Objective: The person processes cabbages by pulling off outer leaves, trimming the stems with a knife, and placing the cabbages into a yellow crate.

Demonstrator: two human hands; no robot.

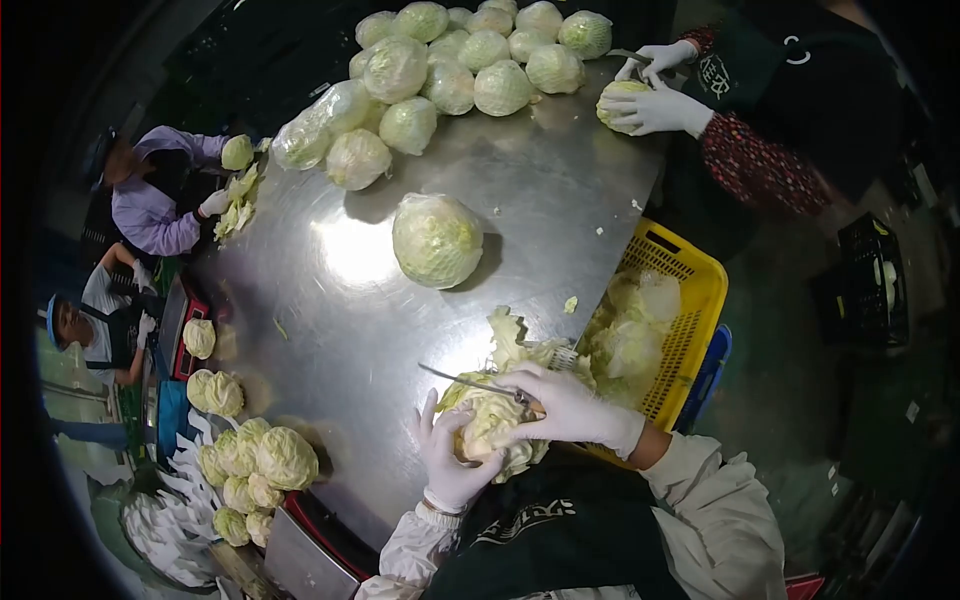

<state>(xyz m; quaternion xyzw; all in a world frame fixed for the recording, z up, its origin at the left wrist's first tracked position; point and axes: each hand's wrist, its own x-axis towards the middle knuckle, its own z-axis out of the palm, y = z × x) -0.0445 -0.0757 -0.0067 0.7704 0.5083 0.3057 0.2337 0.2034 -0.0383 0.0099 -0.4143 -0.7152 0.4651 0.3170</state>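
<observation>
At the table's near edge, a partly trimmed cabbage rests between my gloved hands. My left hand is wrapped round its left side, fingers curled against the leaves. My right hand grips a knife by its handle, with the thin blade pointing left over the top of the cabbage. Loose outer leaves lie just beyond my right hand. Farther up the metal table, a single wrapped cabbage stands alone.
Wrapped cabbages are heaped at the far edge. A yellow basket of leaves adjoins the right edge. Unwrapped cabbages lie lower left, near a scale. A co-worker's gloved hands hold a cabbage upper right; two people stand left.
</observation>
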